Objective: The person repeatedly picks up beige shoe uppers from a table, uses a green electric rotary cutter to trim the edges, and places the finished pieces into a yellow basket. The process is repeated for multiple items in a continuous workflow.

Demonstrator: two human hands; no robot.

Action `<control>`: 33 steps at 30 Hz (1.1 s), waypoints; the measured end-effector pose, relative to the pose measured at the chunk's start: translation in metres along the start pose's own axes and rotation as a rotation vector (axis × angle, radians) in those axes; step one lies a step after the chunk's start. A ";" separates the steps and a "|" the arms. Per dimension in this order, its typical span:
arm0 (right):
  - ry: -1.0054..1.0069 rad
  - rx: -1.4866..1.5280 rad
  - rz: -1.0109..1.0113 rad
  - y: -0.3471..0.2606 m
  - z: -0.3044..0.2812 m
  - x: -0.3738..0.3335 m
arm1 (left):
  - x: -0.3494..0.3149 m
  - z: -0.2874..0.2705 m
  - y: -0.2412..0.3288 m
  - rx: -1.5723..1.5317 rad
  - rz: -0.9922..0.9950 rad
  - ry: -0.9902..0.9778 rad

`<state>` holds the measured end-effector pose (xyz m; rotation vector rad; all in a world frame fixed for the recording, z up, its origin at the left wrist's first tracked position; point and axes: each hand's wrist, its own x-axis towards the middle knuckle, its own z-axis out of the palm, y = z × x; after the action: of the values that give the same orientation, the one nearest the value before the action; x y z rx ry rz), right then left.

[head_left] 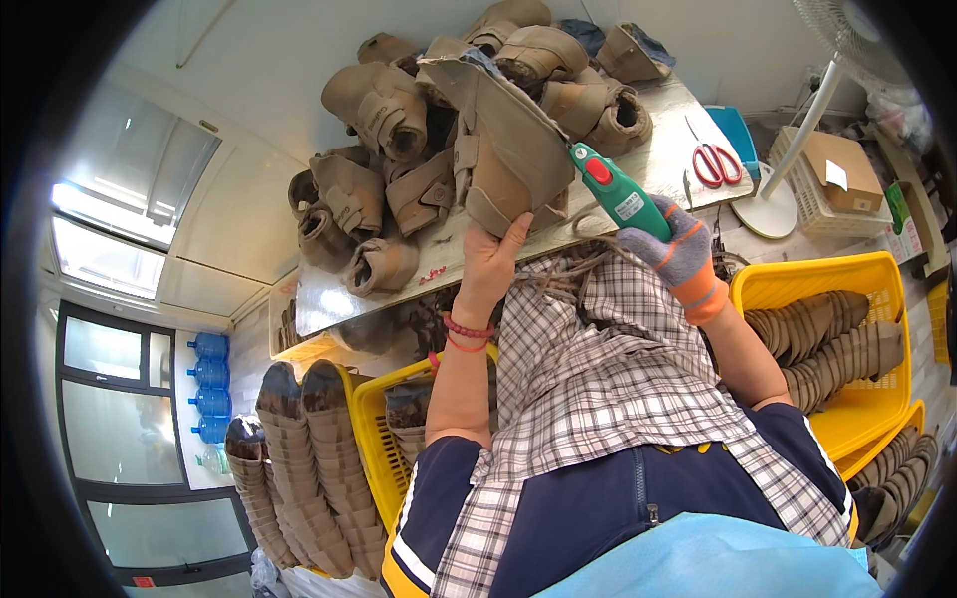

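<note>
Though crowded, white tabletop near wall

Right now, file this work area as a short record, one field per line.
Left hand: bare, holding a tan shoe upper
Right hand: gloved, gripping a green tool
Tool tip: at the upper's edge; contact unclear
Table: pile of tan uppers, red-handled scissors
Left side: yellow basket, stacked uppers
Right side: yellow basket holding rows of tan pieces

The held fabric piece is before the heap on the table, left of the scissors.
</note>
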<state>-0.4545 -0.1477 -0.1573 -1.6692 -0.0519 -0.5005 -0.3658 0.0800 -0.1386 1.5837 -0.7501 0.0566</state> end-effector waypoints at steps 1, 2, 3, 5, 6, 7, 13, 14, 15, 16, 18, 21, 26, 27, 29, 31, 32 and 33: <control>0.010 0.004 0.003 -0.001 0.000 0.000 | 0.001 0.004 -0.002 0.029 0.037 0.014; 0.015 0.016 0.024 -0.002 0.000 0.000 | 0.001 0.007 -0.006 0.059 0.073 0.029; 0.020 0.028 0.045 -0.003 0.001 0.001 | 0.002 0.008 -0.008 0.088 0.110 0.044; 0.039 0.037 0.082 -0.003 -0.001 0.001 | 0.005 0.008 -0.009 0.327 0.196 -0.017; 0.050 0.036 0.097 -0.002 -0.002 0.001 | 0.006 0.008 -0.009 0.447 0.239 -0.047; 0.057 0.037 0.112 -0.002 -0.002 0.002 | 0.005 0.004 -0.012 0.579 0.285 -0.090; 0.121 -0.040 0.089 -0.001 -0.007 0.004 | -0.002 0.009 -0.019 0.922 0.408 -0.189; 0.120 0.004 0.119 0.000 -0.008 0.004 | -0.003 0.010 -0.019 0.912 0.406 -0.209; 0.120 0.049 0.149 -0.001 -0.010 0.004 | -0.004 0.011 -0.019 0.902 0.404 -0.229; 0.116 0.094 0.179 -0.001 -0.011 0.005 | -0.005 0.012 -0.018 0.917 0.404 -0.247; 0.121 0.084 0.181 -0.001 -0.017 0.008 | -0.007 0.014 -0.016 0.947 0.402 -0.284; 0.129 0.177 0.229 -0.006 -0.022 0.012 | -0.015 0.013 -0.024 0.941 0.388 -0.285; 0.170 0.091 0.243 0.002 -0.036 0.016 | -0.018 0.014 -0.043 0.751 0.301 -0.205; 0.168 0.041 0.267 0.008 -0.039 0.015 | -0.018 0.013 -0.046 0.731 0.280 -0.189; 0.123 -0.085 0.268 0.015 -0.039 0.004 | -0.017 0.011 -0.047 0.758 0.252 -0.169; 0.128 0.022 0.298 0.017 -0.031 -0.011 | -0.016 0.010 -0.048 0.751 0.229 -0.136; 0.106 0.025 0.315 0.018 -0.028 -0.015 | -0.014 0.012 -0.048 0.730 0.221 -0.113; 0.085 0.029 0.332 0.020 -0.026 -0.018 | -0.013 0.013 -0.048 0.708 0.213 -0.091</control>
<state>-0.4718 -0.1710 -0.1807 -1.5870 0.2752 -0.3155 -0.3570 0.0719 -0.1887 2.1746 -1.0375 0.4496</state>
